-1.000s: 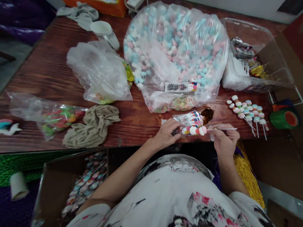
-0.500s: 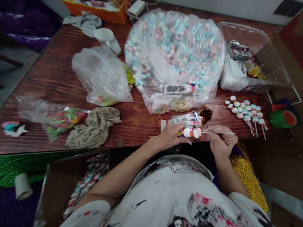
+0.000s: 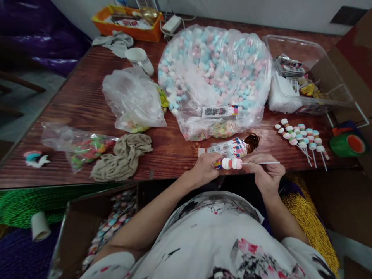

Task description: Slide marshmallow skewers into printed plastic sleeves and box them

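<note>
My right hand (image 3: 266,174) pinches the thin white stick of a marshmallow skewer (image 3: 232,164) at the table's near edge. My left hand (image 3: 205,169) is closed around a small printed wrapper bag at the skewer's marshmallow end, which sits at the bag's mouth. A stack of the same printed bags (image 3: 229,147) lies just beyond my hands. Finished skewers (image 3: 302,135) lie in a row to the right. A large clear bag of pink, blue and white marshmallows (image 3: 215,73) fills the middle of the table.
A clear plastic bin (image 3: 334,77) with sticks and gold ties stands at the back right, green tape (image 3: 347,144) beside it. Left are a candy bag (image 3: 84,149), a beige cloth (image 3: 122,157), a crumpled bag (image 3: 132,99) and a cup (image 3: 141,60). A box of wrapped skewers (image 3: 110,224) sits below the table.
The skewer has slid left, deeper toward the bag in my left hand. My view has tilted up, so more of the far table edge shows.
</note>
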